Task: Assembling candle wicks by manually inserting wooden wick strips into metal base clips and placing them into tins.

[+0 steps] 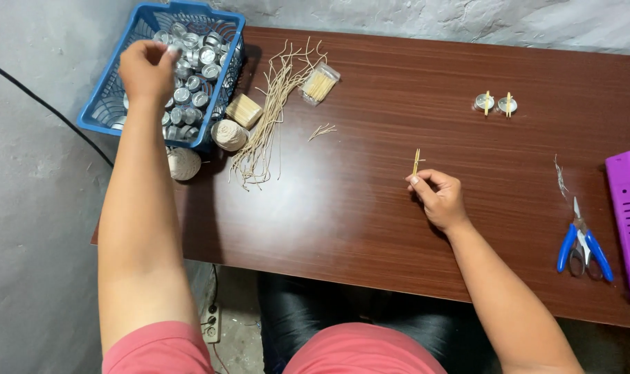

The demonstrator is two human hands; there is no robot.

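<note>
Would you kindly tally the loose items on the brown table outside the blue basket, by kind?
Finished cups with sticks: 2
Twine balls: 2
Scissors: 1
Toothpick packs: 2
Total: 7

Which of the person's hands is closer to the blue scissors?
The right hand. It rests on the table to the left of the blue scissors, while the left hand is far across, over the blue basket.

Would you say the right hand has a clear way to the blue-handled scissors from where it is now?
Probably yes. The right hand pinches small sticks, and only bare table lies between it and the scissors; though it would need to free its fingers first.
</note>
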